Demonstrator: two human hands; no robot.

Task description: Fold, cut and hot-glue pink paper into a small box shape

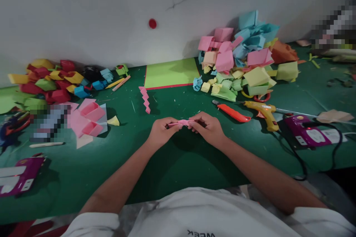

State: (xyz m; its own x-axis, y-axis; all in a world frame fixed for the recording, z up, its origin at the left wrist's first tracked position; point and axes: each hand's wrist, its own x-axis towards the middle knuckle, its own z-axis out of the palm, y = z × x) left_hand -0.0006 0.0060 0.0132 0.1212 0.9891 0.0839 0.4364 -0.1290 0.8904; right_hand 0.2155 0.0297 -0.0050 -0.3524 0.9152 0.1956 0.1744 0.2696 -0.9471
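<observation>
My left hand (161, 132) and my right hand (208, 127) meet over the middle of the green table (178, 163). Both pinch a small folded pink paper strip (183, 122) stretched between their fingertips, just above the table top. Beyond the hands, a folded pink zigzag paper strip (145, 99) lies on the table. A light green sheet with a red edge (171, 73) lies flat against the wall behind it.
Heaps of folded coloured paper sit at the back left (47, 79) and back right (244, 59). Pink folded boxes (90, 116) lie to the left. An orange cutter (232, 112), a yellow glue gun (263, 113), scissors (260, 97) and a purple box (306, 133) with cables lie to the right.
</observation>
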